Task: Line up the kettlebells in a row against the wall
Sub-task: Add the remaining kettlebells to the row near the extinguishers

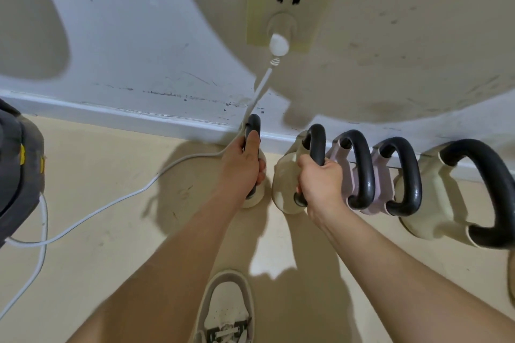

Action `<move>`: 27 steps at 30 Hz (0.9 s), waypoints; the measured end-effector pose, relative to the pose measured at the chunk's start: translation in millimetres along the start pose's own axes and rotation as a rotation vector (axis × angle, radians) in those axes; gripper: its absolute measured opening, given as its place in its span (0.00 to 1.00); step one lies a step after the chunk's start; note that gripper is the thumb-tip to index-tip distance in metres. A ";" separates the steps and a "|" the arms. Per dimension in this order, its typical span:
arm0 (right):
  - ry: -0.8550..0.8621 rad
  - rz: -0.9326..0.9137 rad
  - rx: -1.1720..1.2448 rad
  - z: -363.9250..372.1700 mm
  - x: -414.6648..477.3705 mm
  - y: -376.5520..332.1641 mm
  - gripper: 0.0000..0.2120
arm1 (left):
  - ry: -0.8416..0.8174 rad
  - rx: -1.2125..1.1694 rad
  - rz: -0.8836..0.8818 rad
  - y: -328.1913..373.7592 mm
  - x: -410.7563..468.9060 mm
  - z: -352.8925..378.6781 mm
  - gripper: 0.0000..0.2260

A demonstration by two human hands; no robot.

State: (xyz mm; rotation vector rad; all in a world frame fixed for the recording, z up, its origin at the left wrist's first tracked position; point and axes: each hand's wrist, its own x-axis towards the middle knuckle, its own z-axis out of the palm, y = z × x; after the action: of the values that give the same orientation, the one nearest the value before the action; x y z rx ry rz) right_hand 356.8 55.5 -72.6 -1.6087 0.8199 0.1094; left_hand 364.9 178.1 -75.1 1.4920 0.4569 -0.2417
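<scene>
Several kettlebells with black handles stand in a row on the floor along the white baseboard (167,120). My left hand (242,167) grips the handle of the leftmost cream kettlebell (255,198), whose body is mostly hidden under the hand. My right hand (320,181) grips the handle of the second cream kettlebell (284,184) beside it. To the right stand two pale pink kettlebells (348,172) (383,175), then a larger cream kettlebell (434,198) at the row's right end.
A wall socket (287,3) holds a white plug, and its white cable (117,200) runs down behind the leftmost kettlebell and across the floor to the left. A dark bag (19,175) sits at the left edge. My shoe (225,309) is at the bottom centre.
</scene>
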 end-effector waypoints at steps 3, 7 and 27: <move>-0.040 -0.020 -0.068 -1.9 2.0 -0.7 0.13 | -0.005 -0.002 0.012 -0.3 -1.7 -0.4 0.19; -0.068 -0.017 -0.108 -5.7 6.8 -3.8 0.12 | 0.005 -0.019 0.015 0.1 -2.1 0.2 0.18; -0.113 -0.096 -0.321 -16.0 1.8 -6.0 0.06 | -0.044 0.518 0.009 18.4 -23.9 -26.7 0.16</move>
State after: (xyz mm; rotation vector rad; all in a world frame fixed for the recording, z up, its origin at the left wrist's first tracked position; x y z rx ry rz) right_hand 355.5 40.3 -64.8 -1.9219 0.6600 0.2726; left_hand 347.6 203.0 -48.5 1.9883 0.3661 -0.4070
